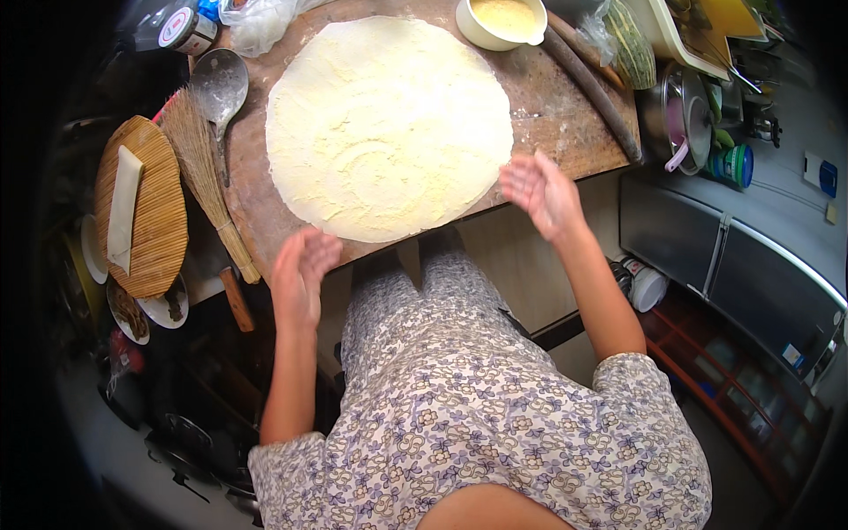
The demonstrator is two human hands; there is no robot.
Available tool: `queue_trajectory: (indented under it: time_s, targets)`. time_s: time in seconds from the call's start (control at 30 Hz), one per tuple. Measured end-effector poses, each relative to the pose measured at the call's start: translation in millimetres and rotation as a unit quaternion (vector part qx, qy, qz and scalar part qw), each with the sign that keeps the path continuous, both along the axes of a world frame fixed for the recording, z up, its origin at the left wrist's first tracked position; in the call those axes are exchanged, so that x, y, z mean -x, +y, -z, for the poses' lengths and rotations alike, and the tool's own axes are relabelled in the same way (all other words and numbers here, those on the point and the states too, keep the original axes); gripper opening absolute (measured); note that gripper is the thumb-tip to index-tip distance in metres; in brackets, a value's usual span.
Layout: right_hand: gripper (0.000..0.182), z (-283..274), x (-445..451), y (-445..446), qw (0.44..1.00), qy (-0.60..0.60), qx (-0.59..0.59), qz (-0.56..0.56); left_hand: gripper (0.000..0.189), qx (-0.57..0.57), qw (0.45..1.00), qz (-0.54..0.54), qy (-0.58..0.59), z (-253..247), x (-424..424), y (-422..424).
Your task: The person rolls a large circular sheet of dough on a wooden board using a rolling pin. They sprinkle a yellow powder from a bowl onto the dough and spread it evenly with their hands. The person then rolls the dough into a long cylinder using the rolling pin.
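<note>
A large round sheet of rolled dough [391,126] lies flat on the wooden board [570,119], dusted with pale yellow flour. Its near rim reaches almost to the board's front edge. My left hand [305,271] is at the sheet's lower left rim, palm turned inward, holding nothing. On the other side my right hand [543,195] is beside the lower right rim, fingers apart and slightly blurred. Whether either hand touches the dough cannot be made out. A white bowl of yellow flour [503,20] stands at the back right of the sheet.
Left of the dough lie a metal ladle [220,86], a straw brush [205,159] and a wooden handle [236,299]. A folded dough strip [124,209] rests on a round woven mat [156,218]. Rolling pins [589,86], a green squash [629,46] and a lidded pot [689,119] are at right.
</note>
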State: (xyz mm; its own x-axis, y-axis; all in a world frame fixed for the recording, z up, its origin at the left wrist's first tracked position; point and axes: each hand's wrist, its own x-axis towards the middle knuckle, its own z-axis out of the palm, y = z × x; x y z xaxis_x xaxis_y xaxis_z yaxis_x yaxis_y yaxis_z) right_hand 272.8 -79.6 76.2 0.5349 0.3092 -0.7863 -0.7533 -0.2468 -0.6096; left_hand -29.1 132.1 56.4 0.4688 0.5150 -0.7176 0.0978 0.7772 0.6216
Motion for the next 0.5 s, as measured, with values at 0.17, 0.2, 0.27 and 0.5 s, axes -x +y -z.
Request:
queue_trajectory:
  time_s: [0.17, 0.2, 0.27, 0.5]
  targets:
    - [0.035, 10.6, 63.3, -30.9, 0.992, 0.124, 0.032, -0.020, 0.034, 0.141, 0.985, -0.097, 0.025, 1.8, 4.5, -67.8]
    - [0.035, 14.7, 70.7, -30.6, 0.991, 0.133, 0.022, -0.014, 0.035, 0.153, 0.982, -0.108, 0.027, 2.8, -7.6, -75.8]
    - [0.037, 18.1, 81.0, -24.1, 0.989, 0.146, 0.011, -0.005, 0.037, 0.173, 0.978, -0.116, 0.022, 12.0, -17.8, -85.0]
    - [0.039, 17.4, 80.9, -21.1, 0.993, 0.106, 0.040, 0.024, 0.037, 0.170, 0.973, -0.153, 0.024, 12.0, -25.3, -92.7]
